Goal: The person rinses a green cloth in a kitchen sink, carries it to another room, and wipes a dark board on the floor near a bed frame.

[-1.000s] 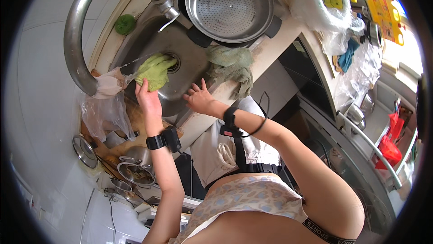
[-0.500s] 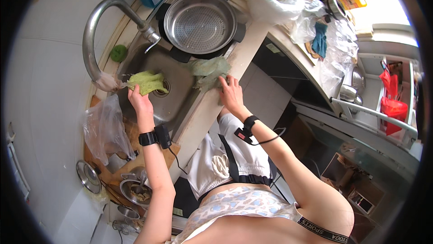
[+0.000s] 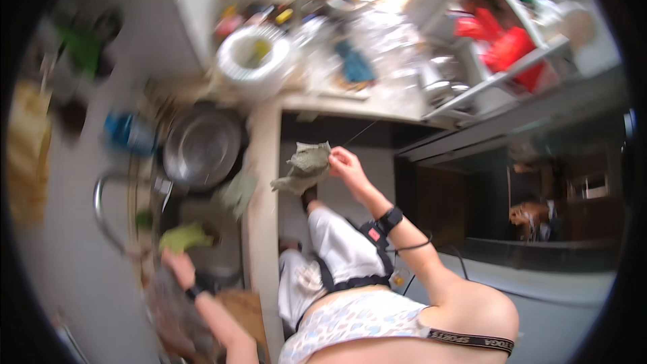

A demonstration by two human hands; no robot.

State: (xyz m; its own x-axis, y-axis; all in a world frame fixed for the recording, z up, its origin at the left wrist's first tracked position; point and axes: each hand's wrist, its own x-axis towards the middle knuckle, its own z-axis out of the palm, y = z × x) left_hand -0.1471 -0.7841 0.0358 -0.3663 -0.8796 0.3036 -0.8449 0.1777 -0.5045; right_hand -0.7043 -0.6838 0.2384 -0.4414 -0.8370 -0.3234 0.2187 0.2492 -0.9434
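right hand (image 3: 347, 167): fingers clamped on one side of a grey-green cloth (image 3: 304, 167), held clear of the surface (image 3: 264, 229), above the floor. left hand (image 3: 178, 270) blurred, fingers closed on a yellow-green cloth (image 3: 185, 237) over the sink (image 3: 228, 248). pale green cloth (image 3: 237, 193) beside round metal pan (image 3: 202, 148).

Left hand (image 3: 178, 270): closed in a grip, outline blurred. Left forearm (image 3: 219, 317): entering from the lower edge, angled forward and outward. Right hand (image 3: 349, 169): well apart from the left, farther forward, fingertips (image 3: 335, 160) pinched together. Right forearm (image 3: 410, 239): extended forward and inward
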